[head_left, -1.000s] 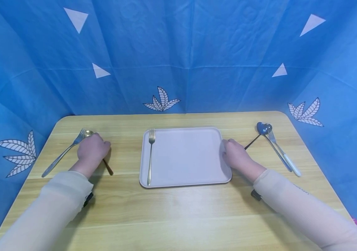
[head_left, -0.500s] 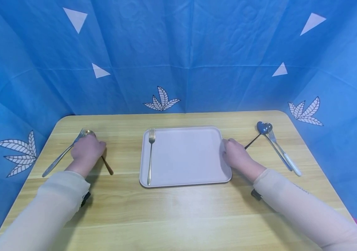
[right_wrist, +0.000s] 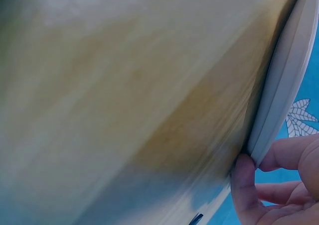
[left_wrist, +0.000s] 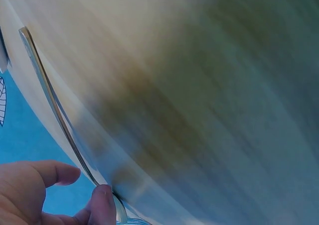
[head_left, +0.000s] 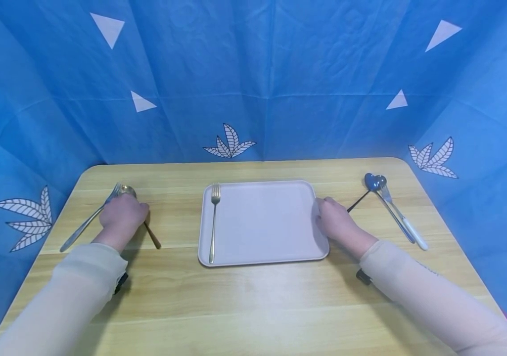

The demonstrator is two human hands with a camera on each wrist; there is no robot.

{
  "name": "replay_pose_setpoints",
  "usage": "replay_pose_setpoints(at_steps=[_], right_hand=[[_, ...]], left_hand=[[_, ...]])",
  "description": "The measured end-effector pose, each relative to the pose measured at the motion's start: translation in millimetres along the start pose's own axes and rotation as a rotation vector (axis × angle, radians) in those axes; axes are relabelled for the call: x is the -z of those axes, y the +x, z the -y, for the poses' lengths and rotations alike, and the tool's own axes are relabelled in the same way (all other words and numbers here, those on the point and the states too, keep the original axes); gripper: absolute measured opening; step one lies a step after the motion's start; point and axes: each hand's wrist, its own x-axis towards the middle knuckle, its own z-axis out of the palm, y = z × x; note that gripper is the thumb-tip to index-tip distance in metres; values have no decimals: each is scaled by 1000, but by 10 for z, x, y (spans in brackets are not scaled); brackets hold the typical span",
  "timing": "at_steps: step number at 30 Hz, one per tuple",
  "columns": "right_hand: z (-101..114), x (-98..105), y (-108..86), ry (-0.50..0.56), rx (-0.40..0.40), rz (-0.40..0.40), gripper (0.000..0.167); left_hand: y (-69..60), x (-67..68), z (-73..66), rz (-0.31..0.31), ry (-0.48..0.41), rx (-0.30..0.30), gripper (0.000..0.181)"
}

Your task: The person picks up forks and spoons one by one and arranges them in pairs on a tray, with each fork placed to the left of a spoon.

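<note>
and we have the left hand point(head_left: 122, 213) poised over the spoon point(head_left: 153, 238), thumb and finger parted with a gap between them; whether a fingertip touches the handle, we can't tell. knuckles up, that forearm slants in from the lower left, beside the silver fork point(head_left: 81, 229). over on our right, the right hand point(head_left: 337, 221) pinches the tray point(head_left: 264, 222) at its right edge, thumb against fingers, forearm angled in from the lower right! the tray sits mid-counter point(head_left: 253, 306), gold fork point(head_left: 212, 225) along its left side.
</note>
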Motion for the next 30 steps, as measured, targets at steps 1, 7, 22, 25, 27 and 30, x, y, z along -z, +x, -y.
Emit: replay_pose_setpoints(at_steps=[1,7,22,25,27,30], right_hand=[[0,-2,1,0,1,0,38],[1,-10,-8,-11,0,-1,37],[1,-14,-8,-9,-12,9,38],[2,-12,-9,-10,-8,6,39],[3,-12,-10,-13,-6,2,39],[9,-11,-14,-11,-5,0,37]], left_hand=[[-2,0,0,2,1,2,38],[-11,3,13,11,-6,0,39],[-14,-22,0,40,3,12,39],[1,-43,8,29,-6,5,37],[9,-60,19,18,-16,-5,35],[20,-89,44,-9,-28,-36,34]])
